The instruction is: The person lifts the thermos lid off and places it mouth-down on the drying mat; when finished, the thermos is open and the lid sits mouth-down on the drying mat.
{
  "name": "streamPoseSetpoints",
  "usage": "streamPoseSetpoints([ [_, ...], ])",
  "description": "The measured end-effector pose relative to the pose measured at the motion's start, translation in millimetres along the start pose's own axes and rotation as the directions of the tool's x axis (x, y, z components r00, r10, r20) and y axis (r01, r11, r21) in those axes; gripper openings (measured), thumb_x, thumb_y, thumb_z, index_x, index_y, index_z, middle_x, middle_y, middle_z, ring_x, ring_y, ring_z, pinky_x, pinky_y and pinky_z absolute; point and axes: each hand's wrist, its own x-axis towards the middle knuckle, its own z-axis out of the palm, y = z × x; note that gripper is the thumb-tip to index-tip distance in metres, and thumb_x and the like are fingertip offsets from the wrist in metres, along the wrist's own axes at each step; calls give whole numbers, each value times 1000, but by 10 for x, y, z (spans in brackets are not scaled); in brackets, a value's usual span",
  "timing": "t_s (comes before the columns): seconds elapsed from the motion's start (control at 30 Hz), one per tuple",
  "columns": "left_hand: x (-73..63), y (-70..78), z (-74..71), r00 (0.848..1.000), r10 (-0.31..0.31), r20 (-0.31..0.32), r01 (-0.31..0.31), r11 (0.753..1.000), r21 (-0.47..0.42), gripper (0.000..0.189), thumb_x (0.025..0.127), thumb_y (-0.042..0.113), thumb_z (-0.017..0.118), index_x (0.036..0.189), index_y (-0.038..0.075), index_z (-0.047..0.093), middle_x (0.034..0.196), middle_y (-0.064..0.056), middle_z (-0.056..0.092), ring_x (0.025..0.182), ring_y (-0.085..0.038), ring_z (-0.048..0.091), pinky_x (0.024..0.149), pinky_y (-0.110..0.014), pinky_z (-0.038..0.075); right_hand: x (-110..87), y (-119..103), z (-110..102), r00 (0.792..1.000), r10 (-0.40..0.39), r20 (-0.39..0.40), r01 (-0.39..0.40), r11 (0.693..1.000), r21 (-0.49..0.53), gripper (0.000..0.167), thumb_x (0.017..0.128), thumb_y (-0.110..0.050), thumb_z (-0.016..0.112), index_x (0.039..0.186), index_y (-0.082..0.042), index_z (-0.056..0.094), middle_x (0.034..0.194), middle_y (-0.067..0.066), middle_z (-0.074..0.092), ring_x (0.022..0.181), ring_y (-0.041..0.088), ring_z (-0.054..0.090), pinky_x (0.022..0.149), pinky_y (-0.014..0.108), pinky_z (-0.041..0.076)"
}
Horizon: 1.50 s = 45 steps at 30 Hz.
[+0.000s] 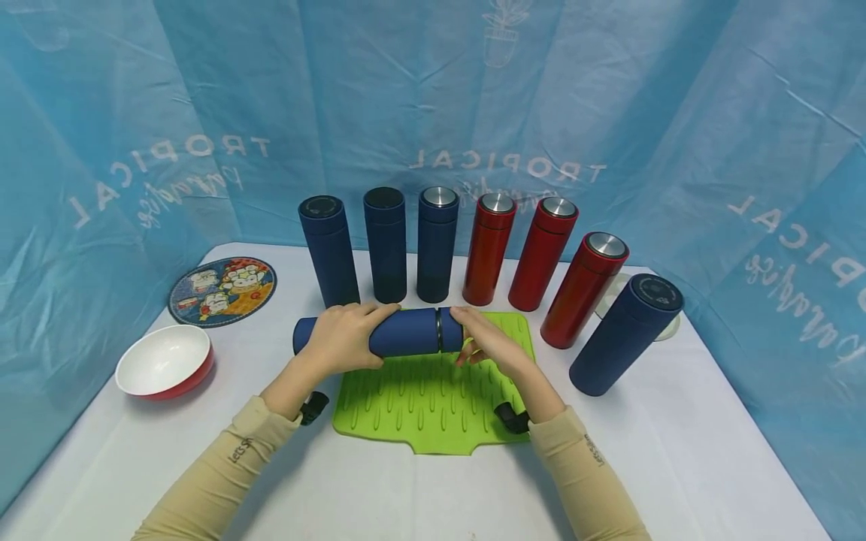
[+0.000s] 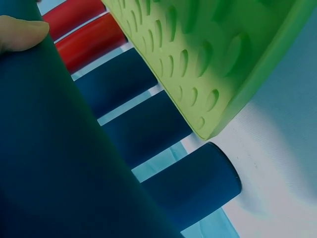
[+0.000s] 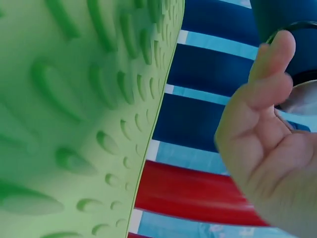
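Observation:
A dark blue thermos flask (image 1: 409, 331) lies level in the air above the green ridged mat (image 1: 433, 406). My left hand (image 1: 345, 338) grips its body near the base end; in the left wrist view the thumb (image 2: 22, 33) lies across the blue wall. At the lid end, beyond a black ring, my right hand (image 1: 490, 338) holds the flask's lid (image 1: 451, 329) from the right. Some right fingers are curled beneath, and the right wrist view shows the silver lid top (image 3: 303, 101) beside them. How the thumb and forefinger meet the lid is partly hidden.
Behind the mat stand upright blue flasks (image 1: 329, 252) and red flasks (image 1: 489, 248) in a row. Another blue flask (image 1: 625, 334) stands at right, before a pale dish (image 1: 670, 328). On the left are a red-and-white bowl (image 1: 165, 361) and a patterned oval mat (image 1: 223, 291).

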Motion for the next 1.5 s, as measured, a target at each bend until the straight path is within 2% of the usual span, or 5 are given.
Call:
streamPoseSetpoints([
  [0.53, 6, 9, -15, 1000, -4, 23, 4, 1000, 2, 87, 59, 37, 83, 137, 20, 47, 114, -10, 62, 95, -30, 61, 79, -47, 48, -28, 100, -153, 944, -295, 147, 298, 955, 3, 72, 80, -5, 67, 138, -22, 29, 138, 11, 30, 117, 35, 40, 88, 43, 46],
  [0.73, 13, 3, -15, 1000, 3, 6, -3, 1000, 8, 86, 59, 36, 83, 136, 20, 48, 113, -10, 63, 95, -30, 61, 78, -47, 48, -35, 56, -141, 975, -186, 120, 188, 982, -2, 68, 91, -35, 56, 145, -29, 15, 144, 12, 21, 117, 37, 45, 86, 48, 48],
  [0.9, 17, -1, -7, 1000, 1, 13, -1, 1000, 23, 86, 59, 37, 83, 136, 20, 47, 114, -9, 62, 96, -30, 60, 79, -46, 48, -9, -21, -78, 1000, 3, 8, -3, 999, -35, 75, 88, -69, 27, 142, -19, 21, 111, 18, 52, 86, 34, 63, 76, 42, 49],
  [1.07, 17, 3, 6, 1000, -6, 25, 5, 1000, 28, 87, 59, 37, 83, 137, 21, 47, 115, -9, 62, 97, -29, 60, 80, -46, 48, -11, -41, -39, 998, 58, 8, -57, 998, -38, 69, 92, -62, 26, 139, -11, 28, 88, 17, 65, 70, 32, 66, 60, 33, 44],
  [1.5, -5, -18, 3, 998, -43, 38, 45, 998, -34, 87, 60, 37, 82, 137, 20, 46, 117, -10, 61, 97, -30, 60, 78, -47, 49, 3, 56, -89, 996, -75, 50, 71, 994, 85, 54, 94, -39, 47, 139, -19, 24, 112, 21, 57, 84, 36, 66, 75, 34, 51],
])
